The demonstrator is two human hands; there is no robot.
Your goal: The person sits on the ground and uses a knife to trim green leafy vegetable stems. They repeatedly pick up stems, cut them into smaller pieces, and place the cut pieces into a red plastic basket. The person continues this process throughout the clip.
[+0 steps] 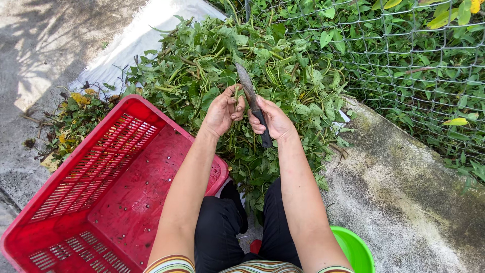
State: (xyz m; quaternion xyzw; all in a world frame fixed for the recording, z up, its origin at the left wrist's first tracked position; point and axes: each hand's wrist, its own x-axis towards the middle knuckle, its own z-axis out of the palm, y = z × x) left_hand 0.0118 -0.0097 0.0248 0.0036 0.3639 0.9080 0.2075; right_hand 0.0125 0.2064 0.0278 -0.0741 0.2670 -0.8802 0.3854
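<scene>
My right hand grips a long knife by its dark handle, the grey blade pointing up and away over a big heap of green leafy vines. My left hand is closed around a thin green stem right beside the blade. Both hands meet just above the heap. A red slatted plastic crate stands open to the left, under my left forearm.
A wire mesh fence with green plants behind it runs along the right. A rough concrete ledge lies below it. The rim of a green bucket shows near my right elbow. White sheeting lies under the heap.
</scene>
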